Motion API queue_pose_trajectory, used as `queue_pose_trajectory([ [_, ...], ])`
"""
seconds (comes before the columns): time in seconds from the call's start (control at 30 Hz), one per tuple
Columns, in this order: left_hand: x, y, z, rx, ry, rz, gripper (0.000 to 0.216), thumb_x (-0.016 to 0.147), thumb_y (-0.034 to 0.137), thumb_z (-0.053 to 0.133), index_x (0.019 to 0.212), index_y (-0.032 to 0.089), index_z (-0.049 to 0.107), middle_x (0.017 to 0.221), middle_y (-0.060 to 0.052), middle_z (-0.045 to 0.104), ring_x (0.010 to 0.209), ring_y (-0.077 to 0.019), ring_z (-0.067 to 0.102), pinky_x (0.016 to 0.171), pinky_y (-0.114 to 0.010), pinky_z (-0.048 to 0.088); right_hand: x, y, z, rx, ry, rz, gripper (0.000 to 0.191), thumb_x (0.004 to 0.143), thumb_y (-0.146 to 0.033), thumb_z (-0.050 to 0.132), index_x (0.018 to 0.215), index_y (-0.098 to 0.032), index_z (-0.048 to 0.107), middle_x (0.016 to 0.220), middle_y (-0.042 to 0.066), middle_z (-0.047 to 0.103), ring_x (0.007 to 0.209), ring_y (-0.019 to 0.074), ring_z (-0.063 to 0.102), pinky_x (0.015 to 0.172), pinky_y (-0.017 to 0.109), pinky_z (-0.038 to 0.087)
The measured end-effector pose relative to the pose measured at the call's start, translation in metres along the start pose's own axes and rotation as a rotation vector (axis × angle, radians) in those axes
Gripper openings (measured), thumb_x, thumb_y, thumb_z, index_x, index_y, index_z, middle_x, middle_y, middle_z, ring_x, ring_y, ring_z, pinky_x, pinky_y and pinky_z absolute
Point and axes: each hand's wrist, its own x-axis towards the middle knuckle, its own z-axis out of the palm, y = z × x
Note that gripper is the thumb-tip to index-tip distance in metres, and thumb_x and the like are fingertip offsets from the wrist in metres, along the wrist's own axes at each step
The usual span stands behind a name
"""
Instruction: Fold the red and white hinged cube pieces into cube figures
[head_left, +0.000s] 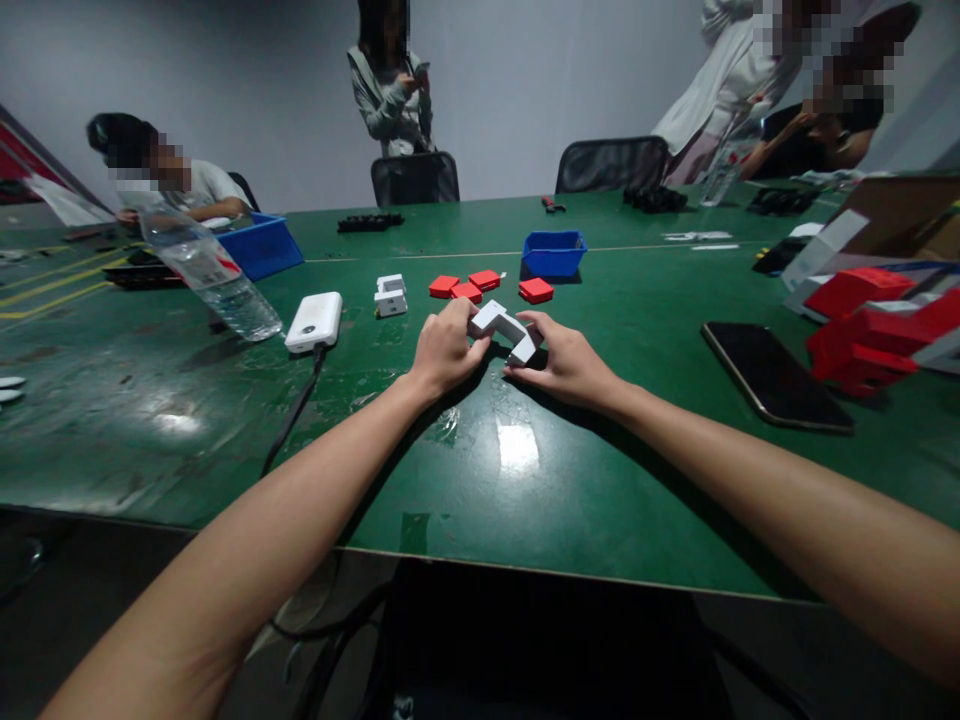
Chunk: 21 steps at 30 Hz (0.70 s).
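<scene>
Between my two hands, just above the green table (465,480), is a white angular bracket-like piece (504,326) with a step-shaped outline. My left hand (448,345) grips its left end, fingers on top and thumb below. At its other end, my right hand (564,358) pinches the piece between thumb and fingers. Just beyond lie several red blocks (484,280), one of them apart on the right (535,290). Left of these stands a similar white piece (391,296) with a notch in it.
A small blue bin (554,254) stands behind the red blocks. To the left are a white power bank (314,322) with a black cable and a tilted water bottle (214,275). A phone (772,375) and red-and-white parts (862,345) lie on the right. Several people are around the table.
</scene>
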Motion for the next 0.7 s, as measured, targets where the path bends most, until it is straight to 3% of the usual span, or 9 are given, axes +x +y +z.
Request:
queue_pose_trajectory([
  [0.13, 0.0006, -0.0008, 0.0014, -0.045, 0.072, 0.056, 0.016, 0.084, 0.027, 0.063, 0.089, 0.02, 0.05, 0.088, -0.005, 0.062, 0.077, -0.0179, 0.057, 0.069, -0.033, 0.046, 0.0019, 0.0025, 0.0003, -0.052, 0.043, 0.046, 0.046, 0.072, -0.033, 0.074, 0.112, -0.015, 0.06, 0.103, 0.013, 0.071, 0.089, 0.0263, 0.066, 0.08, 0.038, 0.051],
  [0.3, 0.001, -0.0024, 0.0048, -0.127, 0.082, 0.077, 0.033, 0.08, 0.026, 0.067, 0.107, 0.018, 0.048, 0.101, -0.008, 0.06, 0.086, -0.0192, 0.059, 0.073, -0.033, 0.052, 0.0025, 0.0051, -0.0008, -0.046, 0.081, 0.047, 0.045, 0.069, -0.024, 0.071, 0.112, -0.014, 0.06, 0.105, 0.013, 0.069, 0.092, 0.0266, 0.065, 0.081, 0.039, 0.051],
  [0.43, 0.0001, -0.0008, 0.0037, -0.083, -0.013, 0.007, 0.042, 0.08, 0.03, 0.069, 0.115, 0.017, 0.049, 0.11, -0.012, 0.062, 0.098, -0.0248, 0.062, 0.081, -0.039, 0.053, 0.0021, 0.0069, -0.0002, -0.031, 0.112, 0.011, 0.046, 0.069, -0.017, 0.067, 0.114, -0.015, 0.06, 0.108, 0.013, 0.068, 0.096, 0.0267, 0.064, 0.085, 0.039, 0.05],
  [0.53, -0.0004, 0.0013, 0.001, -0.079, -0.124, -0.026, 0.039, 0.083, 0.034, 0.068, 0.113, 0.016, 0.052, 0.105, -0.011, 0.067, 0.092, -0.0244, 0.065, 0.08, -0.038, 0.051, 0.0019, 0.0086, 0.0005, -0.01, 0.112, 0.027, 0.047, 0.069, -0.015, 0.065, 0.116, -0.016, 0.061, 0.11, 0.013, 0.069, 0.096, 0.0266, 0.065, 0.083, 0.039, 0.051],
  [0.7, 0.0001, 0.0004, 0.0018, -0.145, -0.121, 0.047, 0.051, 0.08, 0.043, 0.073, 0.118, 0.016, 0.052, 0.111, -0.012, 0.067, 0.093, -0.024, 0.066, 0.078, -0.035, 0.051, 0.002, 0.0102, 0.0006, -0.024, 0.16, 0.041, 0.049, 0.067, -0.011, 0.061, 0.115, -0.017, 0.06, 0.116, 0.013, 0.068, 0.098, 0.0267, 0.064, 0.082, 0.038, 0.051],
])
